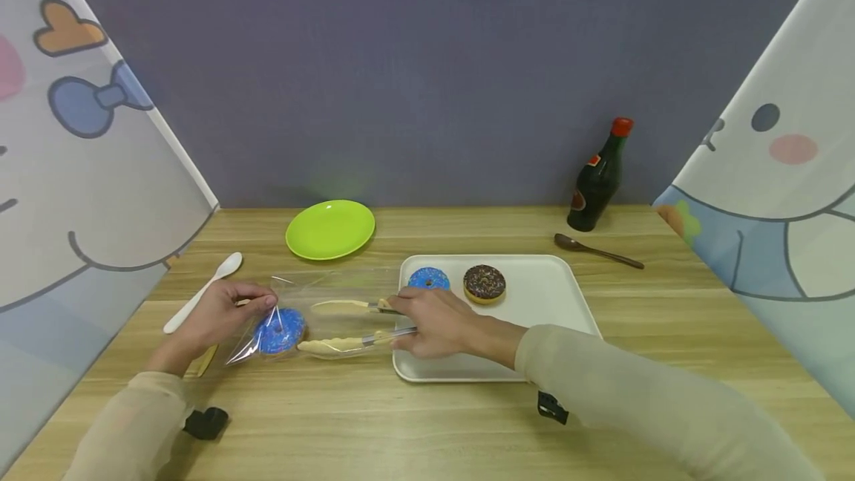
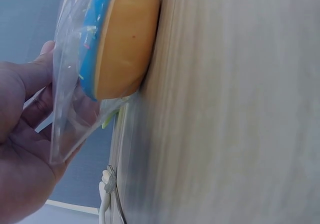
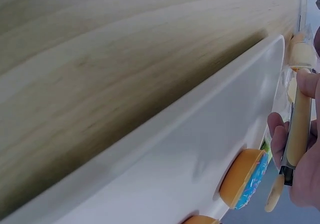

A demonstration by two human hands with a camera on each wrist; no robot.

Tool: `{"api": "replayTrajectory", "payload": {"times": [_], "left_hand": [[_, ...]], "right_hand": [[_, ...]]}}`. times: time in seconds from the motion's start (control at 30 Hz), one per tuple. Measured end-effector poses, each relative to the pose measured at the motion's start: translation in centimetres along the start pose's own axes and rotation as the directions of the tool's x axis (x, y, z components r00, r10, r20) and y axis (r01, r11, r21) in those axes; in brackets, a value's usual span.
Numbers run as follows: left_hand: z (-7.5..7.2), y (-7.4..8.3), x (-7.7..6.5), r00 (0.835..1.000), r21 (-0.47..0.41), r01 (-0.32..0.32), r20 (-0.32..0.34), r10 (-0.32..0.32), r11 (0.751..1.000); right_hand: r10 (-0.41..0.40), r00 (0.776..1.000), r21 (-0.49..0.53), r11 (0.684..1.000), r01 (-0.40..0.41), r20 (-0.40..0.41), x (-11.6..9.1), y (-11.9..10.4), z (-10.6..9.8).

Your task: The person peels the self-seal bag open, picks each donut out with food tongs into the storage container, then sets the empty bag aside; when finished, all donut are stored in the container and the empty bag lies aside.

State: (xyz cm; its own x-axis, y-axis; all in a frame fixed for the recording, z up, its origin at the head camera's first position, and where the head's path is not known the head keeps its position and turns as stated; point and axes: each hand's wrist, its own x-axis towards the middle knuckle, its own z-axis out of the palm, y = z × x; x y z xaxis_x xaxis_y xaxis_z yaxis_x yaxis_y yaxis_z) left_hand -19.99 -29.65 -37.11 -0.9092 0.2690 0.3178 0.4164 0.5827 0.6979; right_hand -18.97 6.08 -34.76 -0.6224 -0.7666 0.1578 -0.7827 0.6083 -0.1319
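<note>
My left hand point(image 1: 223, 314) pinches the end of a clear plastic bag point(image 1: 314, 284) lying along the table. Inside the bag's left end sits a blue-iced donut point(image 1: 280, 330); the left wrist view shows its tan side point(image 2: 130, 41) through the film. My right hand point(image 1: 437, 321) grips tongs point(image 1: 390, 336) with cream-coloured tips, which are spread apart within the bag. The lower tip is close to the donut; whether they touch, I cannot tell. Beneath my right hand is a white tray point(image 1: 548, 295) bearing another blue-iced donut point(image 1: 429, 278) and a chocolate-iced donut point(image 1: 484, 284).
A green plate point(image 1: 330, 230) lies at the back left. The white spoon point(image 1: 203, 292) and a yellowish utensil point(image 1: 207, 360) lie by my left hand. At the back right stand a dark bottle point(image 1: 597, 184) and, before it, a brown spoon point(image 1: 597, 251).
</note>
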Motion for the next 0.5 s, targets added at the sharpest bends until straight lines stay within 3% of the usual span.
{"api": "replayTrajectory", "payload": {"times": [0.5], "left_hand": [[0.1, 0.1, 0.0, 1.000, 0.063, 0.013, -0.017, -0.012, 0.998]], "right_hand": [[0.006, 0.998, 0.000, 1.000, -0.006, 0.061, 1.3, -0.3, 0.5]]}}
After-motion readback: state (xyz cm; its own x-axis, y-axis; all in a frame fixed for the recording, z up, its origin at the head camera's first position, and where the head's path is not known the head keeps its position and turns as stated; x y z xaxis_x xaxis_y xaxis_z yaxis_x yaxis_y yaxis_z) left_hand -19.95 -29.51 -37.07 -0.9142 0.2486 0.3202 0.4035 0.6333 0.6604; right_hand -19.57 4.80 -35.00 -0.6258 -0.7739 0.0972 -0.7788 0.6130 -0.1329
